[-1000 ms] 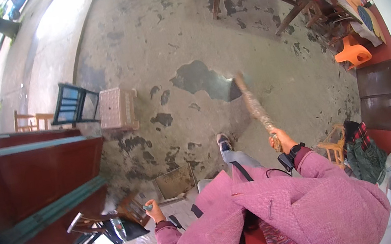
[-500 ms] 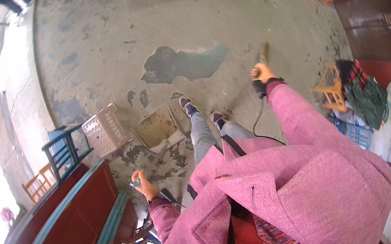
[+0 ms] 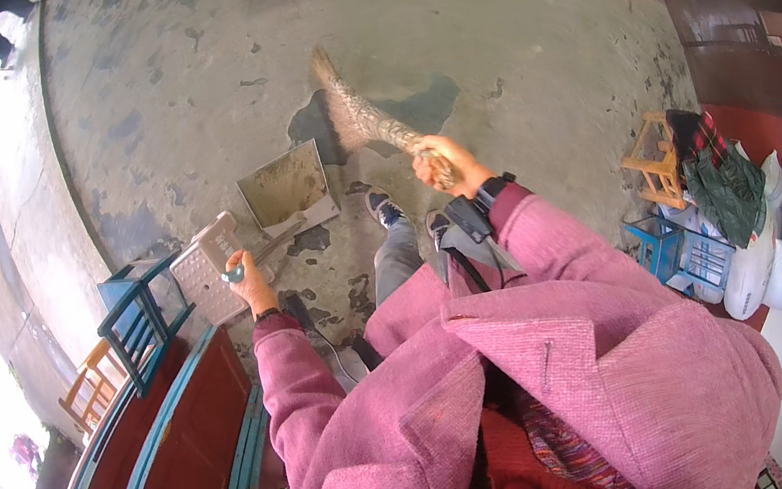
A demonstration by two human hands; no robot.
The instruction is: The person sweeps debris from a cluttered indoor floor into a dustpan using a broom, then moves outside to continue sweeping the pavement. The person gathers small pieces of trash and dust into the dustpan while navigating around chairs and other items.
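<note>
My right hand (image 3: 452, 164) is wrapped round the grip of a short straw broom (image 3: 373, 122). The broom slants up and left from my fist, its blurred bristles over the floor beside the dustpan. Low on the left, my left hand (image 3: 251, 284) is closed round the teal end of the handle of a dustpan (image 3: 287, 189). The square metal pan rests on the floor in front of my feet, with dirt on its inner face. Most of the handle is hidden by the steep view.
A beige plastic stool (image 3: 209, 272) lies by my left hand, next to a teal wooden chair (image 3: 141, 317) and red-brown boards (image 3: 175, 459). White sacks (image 3: 755, 276) and a wooden stool (image 3: 654, 163) stand at right. A dark floor patch (image 3: 426, 108) lies ahead.
My right hand has swung left with the broom, from the right side to beside the dustpan. My left hand has moved up and forward; the dustpan has shifted a little forward and turned.
</note>
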